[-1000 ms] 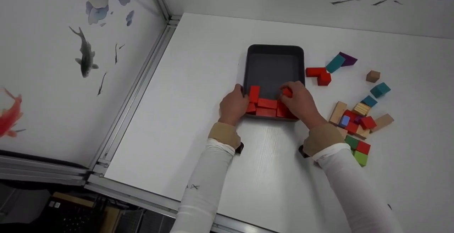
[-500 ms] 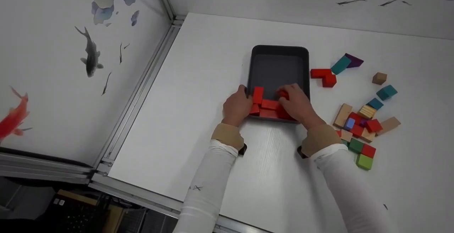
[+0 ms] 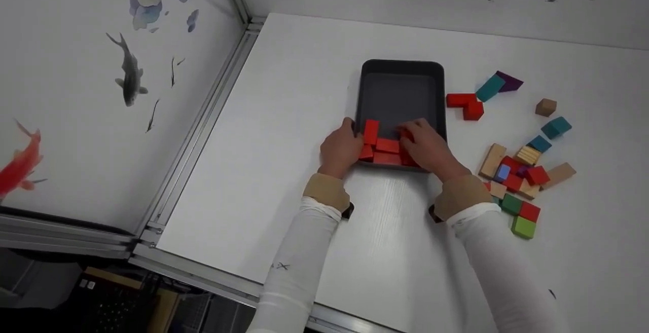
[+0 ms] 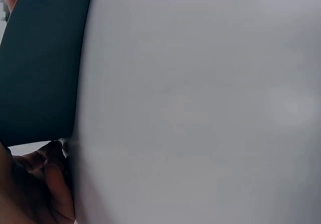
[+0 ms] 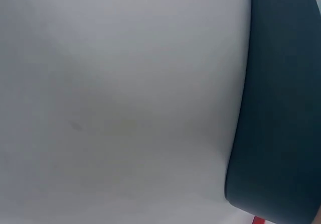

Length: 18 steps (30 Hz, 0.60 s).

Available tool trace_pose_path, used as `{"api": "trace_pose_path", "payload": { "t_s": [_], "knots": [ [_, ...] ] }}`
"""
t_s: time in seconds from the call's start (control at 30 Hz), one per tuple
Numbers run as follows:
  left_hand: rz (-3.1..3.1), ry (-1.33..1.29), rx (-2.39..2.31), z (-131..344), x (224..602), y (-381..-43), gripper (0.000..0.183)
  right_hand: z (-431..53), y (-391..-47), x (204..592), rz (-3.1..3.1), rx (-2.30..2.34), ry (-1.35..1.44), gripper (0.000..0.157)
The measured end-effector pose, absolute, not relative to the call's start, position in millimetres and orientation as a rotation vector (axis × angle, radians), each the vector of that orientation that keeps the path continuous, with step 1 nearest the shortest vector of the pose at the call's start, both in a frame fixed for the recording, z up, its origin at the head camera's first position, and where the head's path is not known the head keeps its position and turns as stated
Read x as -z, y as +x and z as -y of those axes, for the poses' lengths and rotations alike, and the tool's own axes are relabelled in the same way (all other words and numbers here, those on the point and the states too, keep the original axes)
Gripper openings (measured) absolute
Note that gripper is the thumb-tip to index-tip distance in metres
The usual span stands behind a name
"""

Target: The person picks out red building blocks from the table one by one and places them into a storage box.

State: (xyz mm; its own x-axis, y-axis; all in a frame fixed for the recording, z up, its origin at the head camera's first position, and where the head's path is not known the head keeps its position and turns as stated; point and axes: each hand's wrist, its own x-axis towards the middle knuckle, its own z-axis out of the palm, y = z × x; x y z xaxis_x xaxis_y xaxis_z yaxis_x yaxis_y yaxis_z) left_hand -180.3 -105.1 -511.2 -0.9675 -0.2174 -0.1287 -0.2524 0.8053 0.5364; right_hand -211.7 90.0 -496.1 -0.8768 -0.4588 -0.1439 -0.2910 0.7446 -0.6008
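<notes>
The dark rectangular baking tray point(image 3: 403, 67) lies on the white table, with several red wooden blocks packed along its near end. At the tray's left side my left hand point(image 3: 340, 149) grips the near-left wall; its curled fingers point(image 4: 59, 186) show in the left wrist view beside the tray's outer wall point(image 4: 40, 63). My right hand point(image 3: 428, 145) reaches over the near-right corner, thumb and fingers pinching a red block point(image 3: 405, 134) that they partly cover. An upright-lying red block point(image 3: 371, 131) sits near my left fingertips, above a crosswise red block point(image 3: 387, 145).
Right of the tray lie two red blocks point(image 3: 461, 100), a teal block point(image 3: 490, 87) and a purple triangle point(image 3: 510, 82). Further right is a loose pile of coloured and plain wooden blocks point(image 3: 492, 161). A metal frame point(image 3: 203, 100) borders the table's left side.
My right hand, with the red block, has shifted slightly left relative to the tray's right wall. My left hand stays on the tray. The head view has shifted a little.
</notes>
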Motion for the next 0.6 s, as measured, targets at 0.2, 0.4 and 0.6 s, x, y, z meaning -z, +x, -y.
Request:
{"api": "trace_pose_path", "payload": {
  "t_s": [0.2, 0.4, 0.6],
  "knots": [
    [-2.968, -0.348, -0.875, 106.3, 509.0, -181.2, 0.023, -89.7, -214.7, 493.0, -2.686, 0.815, -0.582, 0.041],
    [-2.962, -0.349, -0.868, 106.6, 507.7, -180.3, 0.023, -90.7, -213.6, 492.8, -2.697, 0.788, -0.620, 0.043],
    [-2.924, -0.371, -0.864, 105.8, 508.0, -179.7, 0.025, -92.4, -210.5, 495.4, -2.676, 0.813, -0.688, 0.035]
  ]
}}
